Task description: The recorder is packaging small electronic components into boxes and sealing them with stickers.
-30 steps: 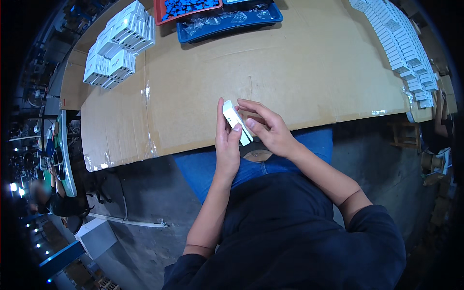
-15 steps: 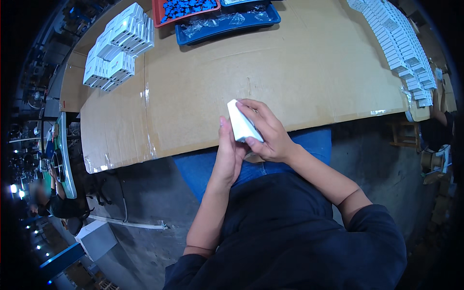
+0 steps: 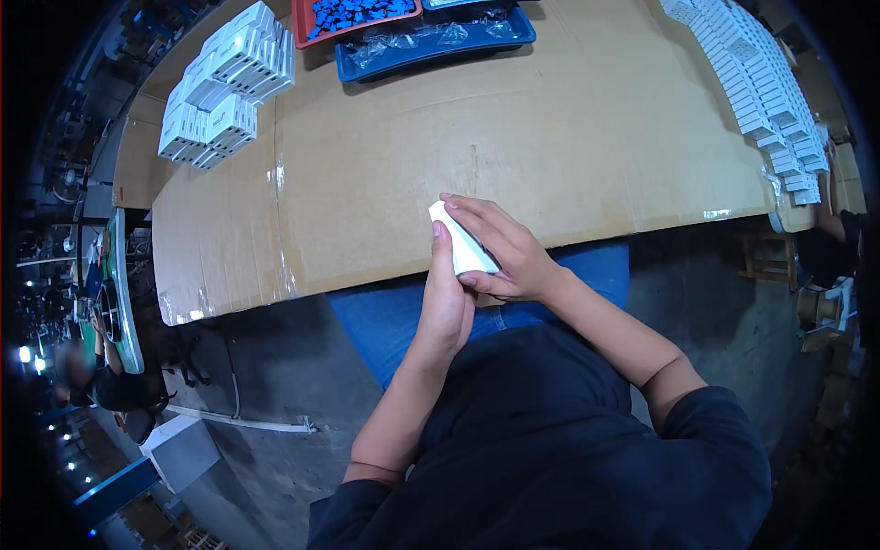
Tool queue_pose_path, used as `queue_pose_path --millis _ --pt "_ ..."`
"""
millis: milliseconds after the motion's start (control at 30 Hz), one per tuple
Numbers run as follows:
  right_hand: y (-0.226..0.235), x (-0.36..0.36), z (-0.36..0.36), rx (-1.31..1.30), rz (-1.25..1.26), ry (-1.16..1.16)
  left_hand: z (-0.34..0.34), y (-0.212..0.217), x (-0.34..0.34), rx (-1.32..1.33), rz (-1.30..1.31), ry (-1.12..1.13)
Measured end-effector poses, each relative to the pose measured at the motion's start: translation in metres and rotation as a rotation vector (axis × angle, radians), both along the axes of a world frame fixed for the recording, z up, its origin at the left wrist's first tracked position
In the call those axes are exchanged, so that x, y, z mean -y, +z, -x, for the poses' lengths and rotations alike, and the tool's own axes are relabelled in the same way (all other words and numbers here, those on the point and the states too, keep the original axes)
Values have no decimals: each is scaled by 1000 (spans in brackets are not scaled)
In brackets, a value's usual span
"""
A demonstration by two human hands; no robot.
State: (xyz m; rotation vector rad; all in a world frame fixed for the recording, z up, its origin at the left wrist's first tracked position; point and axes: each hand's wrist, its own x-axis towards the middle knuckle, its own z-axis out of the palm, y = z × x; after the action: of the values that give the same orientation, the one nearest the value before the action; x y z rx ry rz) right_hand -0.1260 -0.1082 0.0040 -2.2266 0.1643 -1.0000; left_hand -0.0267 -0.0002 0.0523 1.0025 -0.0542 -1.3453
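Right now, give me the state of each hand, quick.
Left hand: closed on the white box, thumb at its left side.
Right hand: closed on the same box, from the right.

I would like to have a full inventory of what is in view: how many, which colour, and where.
white item: 1, white, between both hands
table: 1, brown, ahead
left boxes: many, white, stacked far left on table
right boxes: many, white, stacked far right
red tray: 1, red, far edge
pieces: many, blue, in red tray
blue tray: 1, blue, right of red tray
bags: several, clear, in blue tray
stool: 1, wooden brown, right of person
co-workers: 2, dark clothing, far left and far right
floor: 1, grey, below
background clutter: too dim to count
jeans: 1 pair, blue, at table edge
shirt: 1, dark, lower middle
left hand, right hand: 2, bare, centre
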Motion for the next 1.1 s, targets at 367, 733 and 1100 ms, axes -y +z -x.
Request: queue_pose_path --millis 367,733,1100 --pt "-14 -5 -6 166 -80 -19 5 -23 -4 -25 110 78" --pt "-12 -10 -4 -36 -880 -56 -13 -14 2 287 269 168" --pt "23 -33 2 -210 -486 21 -12 -32 6 560 322 340"
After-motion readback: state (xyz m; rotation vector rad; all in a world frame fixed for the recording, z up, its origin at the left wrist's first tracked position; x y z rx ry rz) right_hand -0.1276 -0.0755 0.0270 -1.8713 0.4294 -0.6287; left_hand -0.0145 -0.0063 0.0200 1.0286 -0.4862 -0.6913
